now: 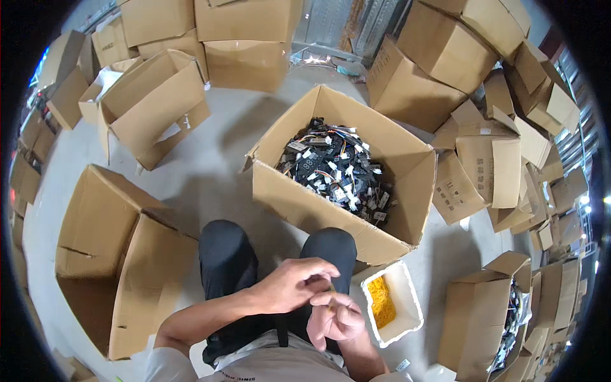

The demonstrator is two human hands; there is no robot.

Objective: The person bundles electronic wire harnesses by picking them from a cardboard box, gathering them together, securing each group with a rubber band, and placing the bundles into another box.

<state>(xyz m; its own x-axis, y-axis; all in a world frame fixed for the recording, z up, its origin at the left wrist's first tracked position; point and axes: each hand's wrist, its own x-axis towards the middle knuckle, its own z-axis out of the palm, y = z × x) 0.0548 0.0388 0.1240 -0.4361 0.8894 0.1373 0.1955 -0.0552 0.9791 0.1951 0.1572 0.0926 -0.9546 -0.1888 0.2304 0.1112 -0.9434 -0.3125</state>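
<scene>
My left hand [289,284] and my right hand [338,318] are close together over my lap, fingers curled toward each other. A thin yellow rubber band [332,290] seems to run between their fingertips; it is small and partly hidden by the fingers. Beyond my knees stands a large open carton [331,207], with a heap of black electronic modules [337,165] inside, their wires coloured and their connectors white. Just right of my right hand, a white tub [407,302] holds a tangle of yellow rubber bands [380,302].
An open carton [153,274] stands at my left, another [156,105] farther off. At the lower right, a carton [474,318] contains more dark parts and plastic bags. Stacked cartons [245,48] line the back; others pile up along the right [477,165]. Grey floor [223,134] shows between them.
</scene>
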